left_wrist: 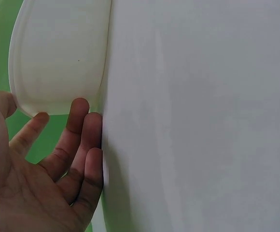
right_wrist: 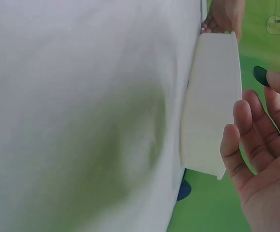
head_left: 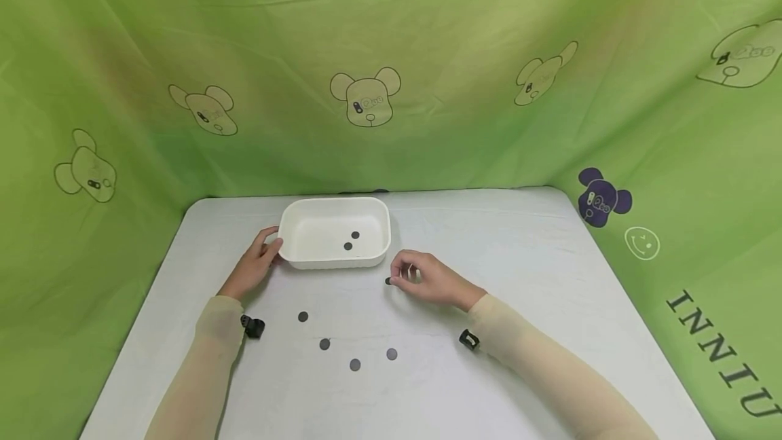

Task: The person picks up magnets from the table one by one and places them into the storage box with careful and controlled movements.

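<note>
A white rectangular plastic container stands near the table's far edge, with two small dark discs on its floor. My left hand touches the container's left end; in the left wrist view its relaxed fingers rest against the outer wall. Just off the container's near right corner, my right hand pinches a dark round disc between thumb and forefinger. Its other fingers are loosely bent. In the head view, most of that disc is hidden by the fingertips.
Several more dark discs lie scattered on the white tabletop nearer me. Green printed cloth hangs behind the table and along both sides. A black clip sits at my right sleeve, and a black device at the left.
</note>
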`<state>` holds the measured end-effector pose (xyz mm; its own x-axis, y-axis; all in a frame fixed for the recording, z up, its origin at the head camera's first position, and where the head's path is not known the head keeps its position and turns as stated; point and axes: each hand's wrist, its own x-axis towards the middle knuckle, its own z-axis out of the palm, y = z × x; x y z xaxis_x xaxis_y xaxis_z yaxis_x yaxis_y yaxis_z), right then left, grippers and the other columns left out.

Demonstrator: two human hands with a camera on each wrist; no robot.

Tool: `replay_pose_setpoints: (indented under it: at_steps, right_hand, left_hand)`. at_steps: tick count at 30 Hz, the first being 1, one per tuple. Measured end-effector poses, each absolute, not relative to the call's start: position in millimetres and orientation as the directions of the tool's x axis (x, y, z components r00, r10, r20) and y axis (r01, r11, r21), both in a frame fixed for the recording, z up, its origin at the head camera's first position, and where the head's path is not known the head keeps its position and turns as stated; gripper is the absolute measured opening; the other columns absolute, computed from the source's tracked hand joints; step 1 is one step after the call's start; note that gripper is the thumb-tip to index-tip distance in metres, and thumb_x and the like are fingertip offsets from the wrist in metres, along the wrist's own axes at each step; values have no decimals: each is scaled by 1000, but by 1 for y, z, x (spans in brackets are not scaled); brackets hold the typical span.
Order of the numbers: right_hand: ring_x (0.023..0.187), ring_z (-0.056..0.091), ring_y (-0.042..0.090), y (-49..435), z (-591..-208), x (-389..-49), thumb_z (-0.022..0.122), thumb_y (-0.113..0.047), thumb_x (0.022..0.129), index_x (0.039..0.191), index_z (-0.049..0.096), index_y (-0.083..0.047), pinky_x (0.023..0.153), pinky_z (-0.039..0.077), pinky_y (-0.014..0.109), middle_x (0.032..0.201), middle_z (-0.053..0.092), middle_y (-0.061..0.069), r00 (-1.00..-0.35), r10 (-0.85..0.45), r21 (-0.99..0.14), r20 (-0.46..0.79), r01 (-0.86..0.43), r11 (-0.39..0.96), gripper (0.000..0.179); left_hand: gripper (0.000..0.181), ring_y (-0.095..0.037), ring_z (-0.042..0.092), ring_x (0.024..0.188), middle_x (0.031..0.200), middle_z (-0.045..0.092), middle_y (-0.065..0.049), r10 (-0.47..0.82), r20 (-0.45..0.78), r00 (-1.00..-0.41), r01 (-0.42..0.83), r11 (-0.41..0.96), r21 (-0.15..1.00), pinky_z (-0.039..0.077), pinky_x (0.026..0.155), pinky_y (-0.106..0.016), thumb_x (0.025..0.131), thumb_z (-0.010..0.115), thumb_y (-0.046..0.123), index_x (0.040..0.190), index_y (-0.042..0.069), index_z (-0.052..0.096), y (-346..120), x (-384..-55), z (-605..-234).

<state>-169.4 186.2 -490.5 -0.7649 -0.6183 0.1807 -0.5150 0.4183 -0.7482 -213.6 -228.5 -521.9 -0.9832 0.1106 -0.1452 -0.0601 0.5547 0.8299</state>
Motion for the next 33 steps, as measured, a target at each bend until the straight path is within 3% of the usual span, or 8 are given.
replay_pose_setpoints:
  at_steps: [21, 33]
  right_hand:
    - [85, 61, 15, 156, -472, -212, 74, -9, 102, 98, 66, -13, 76, 53, 33, 95, 67, -3, -781, -584, -759, 221, -514, 401, 10]
    - [85, 60, 15, 143, -468, -230, 73, -11, 103, 98, 66, -13, 82, 53, 31, 92, 67, -3, -789, -584, -772, 191, -488, 408, 9]
  left_hand:
    - [58, -35, 64, 116, 122, 69, -19, 107, -156, -982, -72, 549, 833, 41, 112, -58, 116, 43, 48, 167, 22, 33, -228, -214, -524]
    - [59, -36, 64, 116, 122, 69, -20, 115, -151, -982, -63, 548, 834, 41, 112, -58, 116, 42, 49, 167, 22, 32, -229, -215, -525]
